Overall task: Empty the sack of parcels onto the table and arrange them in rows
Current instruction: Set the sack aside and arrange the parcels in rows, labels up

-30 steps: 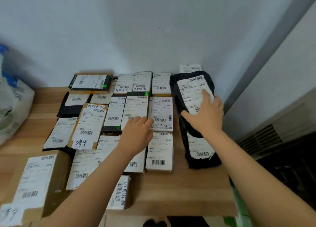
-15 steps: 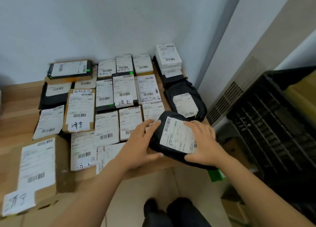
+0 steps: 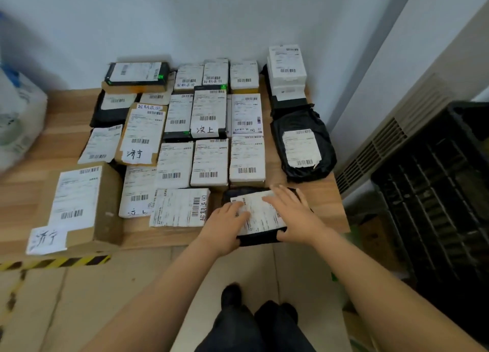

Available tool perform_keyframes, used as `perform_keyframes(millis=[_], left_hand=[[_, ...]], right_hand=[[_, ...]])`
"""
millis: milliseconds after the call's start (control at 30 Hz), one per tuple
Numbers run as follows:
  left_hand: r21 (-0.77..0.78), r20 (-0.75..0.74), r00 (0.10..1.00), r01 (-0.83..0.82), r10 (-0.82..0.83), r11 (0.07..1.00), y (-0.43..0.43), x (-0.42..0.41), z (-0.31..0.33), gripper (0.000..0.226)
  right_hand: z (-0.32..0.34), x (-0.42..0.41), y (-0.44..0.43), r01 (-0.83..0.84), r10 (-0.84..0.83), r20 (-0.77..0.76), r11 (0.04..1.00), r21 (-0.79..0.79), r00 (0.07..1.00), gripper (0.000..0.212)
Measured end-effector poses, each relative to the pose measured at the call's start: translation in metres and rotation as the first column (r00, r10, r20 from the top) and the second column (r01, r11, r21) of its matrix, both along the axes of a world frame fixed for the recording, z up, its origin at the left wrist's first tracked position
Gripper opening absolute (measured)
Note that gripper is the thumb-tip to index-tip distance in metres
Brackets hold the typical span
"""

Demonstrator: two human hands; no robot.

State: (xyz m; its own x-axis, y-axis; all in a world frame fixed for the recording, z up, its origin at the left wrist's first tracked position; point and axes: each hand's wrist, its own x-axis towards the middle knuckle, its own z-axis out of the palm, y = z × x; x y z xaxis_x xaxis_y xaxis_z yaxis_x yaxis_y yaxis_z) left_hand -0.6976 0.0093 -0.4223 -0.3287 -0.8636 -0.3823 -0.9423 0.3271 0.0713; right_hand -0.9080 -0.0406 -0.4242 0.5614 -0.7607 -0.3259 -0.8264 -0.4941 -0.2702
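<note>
One parcel in hand: black bag parcel [image 3: 260,216] with a white label, lying flat at the front of the table [image 3: 326,206], label up.
Position: front row, just right of the sideways white parcel [image 3: 180,207] and just in front of the white box [image 3: 247,161]; its near side sits at, or slightly over, the table's front edge.
Change: one second ago this bag lies in the right-hand column under the right hand alone; half a second ago both hands hold it tilted at the near edge; now it is down and level.
Left hand [image 3: 225,226]: on the label's left part, fingers [image 3: 236,208] close together and nearly straight, pressing, not wrapped round.
Right hand [image 3: 293,214]: palm down on the right part, fingers [image 3: 283,195] spread and straight, thumb along the near side.
Right column: other black bag [image 3: 301,146] now lies uncovered, with stacked white boxes [image 3: 287,68] behind it.
Meaning for task: judged as squaring up, front row extended by one; release seems next.
Risk: bag is soft, could slip off the edge if left overhanging.
Surroundings: large cardboard box [image 3: 79,203] front left; sack [image 3: 18,118] at far left, blurred; black crate [image 3: 436,192] to the right.
</note>
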Motion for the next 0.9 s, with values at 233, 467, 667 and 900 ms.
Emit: perform_keyframes(millis=[233,467,667,900], left_hand=[[-0.062,0.108,0.974,-0.193,0.199,0.979,0.013,-0.016,-0.006,0.064],[-0.156,0.083,0.988,-0.112,0.126,0.981,-0.002,-0.019,0.017,0.055],[-0.402,-0.09,0.993,-0.104,0.073,0.91,-0.051,-0.012,0.039,0.028],[-0.56,-0.209,0.977,-0.154,0.041,0.814,-0.169,0.019,0.061,0.025]], right_hand=[[-0.015,-0.007,0.019,0.252,-0.261,0.074,0.96,0.119,0.962,0.06],[0.009,-0.006,-0.008,0.04,-0.037,0.041,0.997,-0.061,0.998,0.038],[0.038,-0.004,-0.056,0.074,-0.053,0.091,0.967,-0.245,0.994,0.009],[0.064,0.021,-0.169,0.344,-0.308,0.157,0.872,-0.349,0.938,0.021]])
